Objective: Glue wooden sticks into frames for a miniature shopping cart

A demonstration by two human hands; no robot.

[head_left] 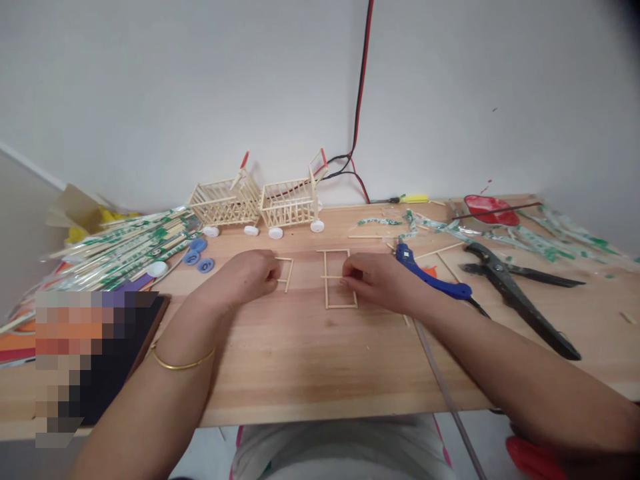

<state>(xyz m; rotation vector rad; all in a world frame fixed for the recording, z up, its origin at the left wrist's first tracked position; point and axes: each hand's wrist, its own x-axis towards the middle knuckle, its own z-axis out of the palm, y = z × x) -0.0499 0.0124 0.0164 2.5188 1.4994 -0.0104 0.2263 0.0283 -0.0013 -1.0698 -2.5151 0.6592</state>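
On the right, a rectangular frame [327, 292] of thin pale sticks lies flat, longer sides running near to far. One loose-looking stick [333, 277] crosses its left side around the middle. Left of it, another stick piece [289, 275] is partly hidden.

The head view looks forward and down, seemingly from close above the table [280, 373].

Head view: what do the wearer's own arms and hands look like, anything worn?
The left hand and right hand are ungloved, and no sleeves show on the forearms. A thin, gold-coloured bangle circles the left forearm; none shows on the right.
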